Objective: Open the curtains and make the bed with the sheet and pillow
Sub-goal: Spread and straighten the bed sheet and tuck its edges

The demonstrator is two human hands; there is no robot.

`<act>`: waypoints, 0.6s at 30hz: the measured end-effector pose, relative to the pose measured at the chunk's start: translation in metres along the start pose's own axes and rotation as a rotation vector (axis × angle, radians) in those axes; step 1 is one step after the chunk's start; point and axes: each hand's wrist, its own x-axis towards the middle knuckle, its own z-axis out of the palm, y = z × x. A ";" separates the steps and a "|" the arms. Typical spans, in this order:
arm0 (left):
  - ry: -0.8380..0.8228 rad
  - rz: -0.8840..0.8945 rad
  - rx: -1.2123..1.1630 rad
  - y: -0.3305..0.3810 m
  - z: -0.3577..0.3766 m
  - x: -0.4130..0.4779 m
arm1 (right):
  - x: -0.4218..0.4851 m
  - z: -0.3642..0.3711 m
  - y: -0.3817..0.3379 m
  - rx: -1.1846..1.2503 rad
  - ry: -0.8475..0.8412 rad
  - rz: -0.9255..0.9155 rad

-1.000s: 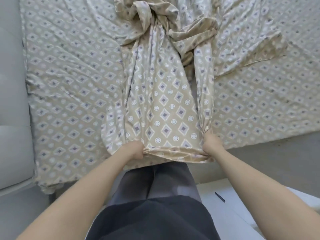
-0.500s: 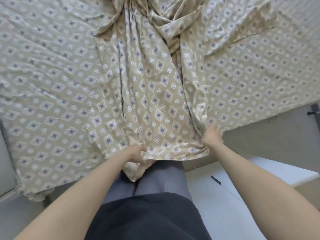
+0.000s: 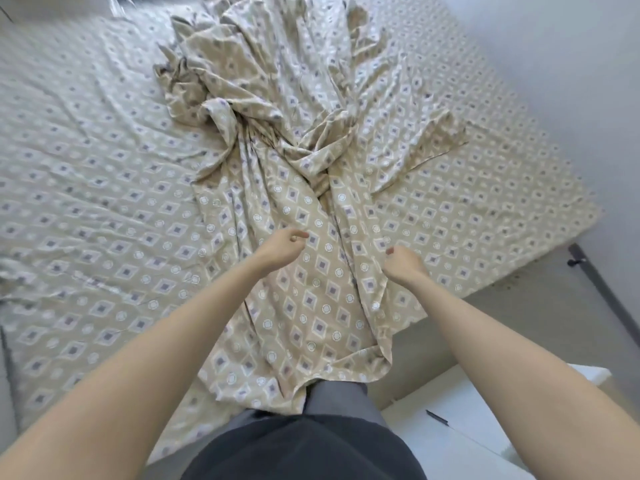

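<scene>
The sheet (image 3: pixel 311 323) lies as a narrow, twisted strip down the middle of the bed (image 3: pixel 86 220). It is bunched in a heap at upper centre of the frame, and its near end hangs off the bed's edge against the person's legs (image 3: pixel 339 396) at lower centre. Both hands hover over the strip at centre frame. The left hand (image 3: pixel 282 249) has a loose, relaxed grip that holds nothing, with 1 finger pointing forward. The right hand (image 3: pixel 403 263) is curled, and I cannot tell whether its grip pinches a fold or is bare. The step in hand looks like spreading the sheet flat. To do it well, each hand should find a true edge rather than a mid-fold, with the 2 hands well apart. They should then draw outward toward frame left and right, so the twist at the heap opens instead of tightening. Lifting and shaking would likely free the heap sooner than dragging, which may wrinkle the bed beneath. No pillow shows.
</scene>
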 end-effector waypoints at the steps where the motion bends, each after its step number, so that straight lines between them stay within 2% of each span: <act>1: 0.023 0.031 -0.018 0.015 -0.007 0.005 | 0.003 -0.015 -0.004 0.012 0.020 -0.007; 10: 0.096 0.140 -0.067 0.110 -0.005 0.057 | 0.055 -0.108 0.009 -0.026 0.106 -0.054; 18: 0.158 0.035 -0.134 0.187 0.055 0.156 | 0.179 -0.176 0.072 -0.217 0.069 -0.164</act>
